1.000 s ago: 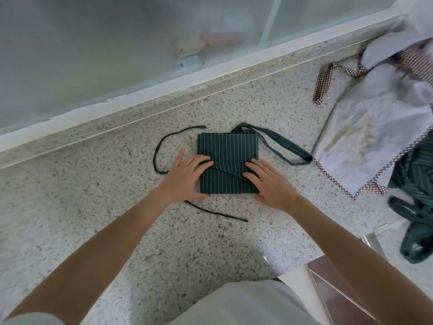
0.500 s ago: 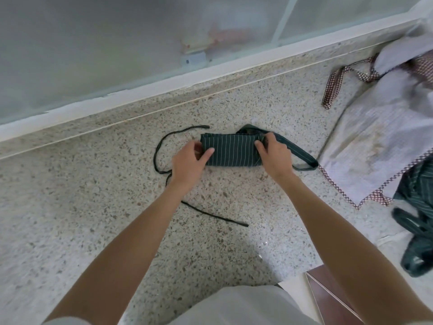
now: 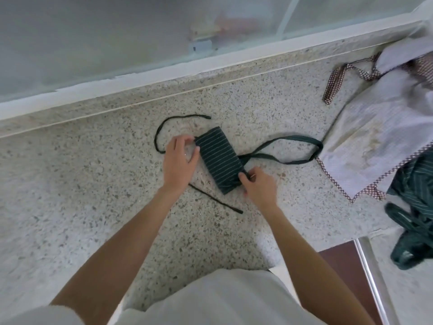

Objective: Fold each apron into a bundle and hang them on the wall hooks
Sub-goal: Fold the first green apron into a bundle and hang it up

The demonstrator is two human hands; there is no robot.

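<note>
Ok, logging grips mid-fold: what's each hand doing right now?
Left hand: pinches the upper end of the folded green apron.
Right hand: grips its lower end.

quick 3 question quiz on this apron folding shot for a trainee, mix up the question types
1. True or false: the folded green striped apron already hangs on a wall hook.
2. Which hand grips the bundle's near end? A) left hand B) right hand
3. Fill in: the white apron with checked trim lies to the ____ of the bundle.

Key:
1. False; it lies on the speckled counter.
2. B; the left hand holds the far end.
3. right
</note>
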